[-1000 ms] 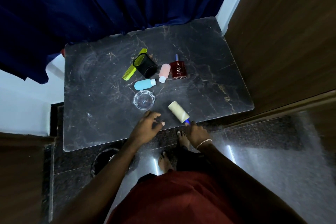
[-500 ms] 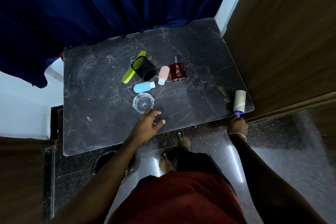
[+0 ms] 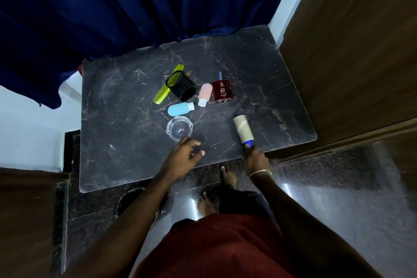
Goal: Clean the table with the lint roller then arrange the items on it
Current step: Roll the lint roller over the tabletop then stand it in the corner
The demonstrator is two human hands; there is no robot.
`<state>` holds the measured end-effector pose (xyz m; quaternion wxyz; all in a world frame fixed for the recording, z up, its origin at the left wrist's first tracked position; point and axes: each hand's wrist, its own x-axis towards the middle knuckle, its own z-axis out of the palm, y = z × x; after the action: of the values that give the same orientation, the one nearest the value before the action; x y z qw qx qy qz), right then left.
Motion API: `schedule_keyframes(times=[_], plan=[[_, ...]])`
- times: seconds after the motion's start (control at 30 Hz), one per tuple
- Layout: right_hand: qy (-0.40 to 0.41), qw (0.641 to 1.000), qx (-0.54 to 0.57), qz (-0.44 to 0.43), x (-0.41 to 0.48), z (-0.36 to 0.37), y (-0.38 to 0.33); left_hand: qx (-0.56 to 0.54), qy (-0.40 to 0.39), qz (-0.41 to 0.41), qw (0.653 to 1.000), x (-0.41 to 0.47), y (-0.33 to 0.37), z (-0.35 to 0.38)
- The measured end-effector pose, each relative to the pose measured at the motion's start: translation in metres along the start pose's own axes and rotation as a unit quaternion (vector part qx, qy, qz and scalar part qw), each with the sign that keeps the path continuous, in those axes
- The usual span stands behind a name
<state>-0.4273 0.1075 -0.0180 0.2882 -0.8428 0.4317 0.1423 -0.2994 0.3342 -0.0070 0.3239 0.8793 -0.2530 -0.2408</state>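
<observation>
My right hand [image 3: 256, 160] grips the blue handle of the lint roller [image 3: 242, 128], whose beige roll lies on the black marble table [image 3: 126, 153] near its front edge. My left hand [image 3: 182, 158] rests on the table with fingers spread, just below a clear glass ashtray [image 3: 179, 128]. Behind it lie a blue bottle [image 3: 180, 108], a pink bottle [image 3: 205, 94], a dark red perfume bottle [image 3: 222, 90], a tipped black mesh cup [image 3: 181, 87] and a yellow-green comb [image 3: 162, 95] partly under the cup.
A dark blue curtain [image 3: 135, 7] hangs over the table's far edge. A wooden panel [image 3: 352, 52] stands close on the right. My bare feet [image 3: 228, 175] stand on the polished dark floor in front of the table.
The lint roller was near the front middle, swept out to the table's right front corner, and has now come back left toward the middle. My left hand stayed by the ashtray.
</observation>
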Motion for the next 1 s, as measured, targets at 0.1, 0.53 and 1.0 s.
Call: schedule_keyframes(times=[0.1,0.53,1.0], plan=[[-0.044,0.991,-0.098,-0.076,-0.018,0.024,-0.015,-0.005,-0.001,-0.003,1.000,-0.001,0.001,-0.002],[-0.009,0.988,-0.116,-0.097,-0.009,0.018,-0.013,0.012,-0.008,-0.008,1.000,-0.003,0.010,0.000],[0.073,0.994,0.023,0.083,0.038,-0.038,0.048,0.192,0.002,0.053,0.980,0.006,0.016,-0.004]])
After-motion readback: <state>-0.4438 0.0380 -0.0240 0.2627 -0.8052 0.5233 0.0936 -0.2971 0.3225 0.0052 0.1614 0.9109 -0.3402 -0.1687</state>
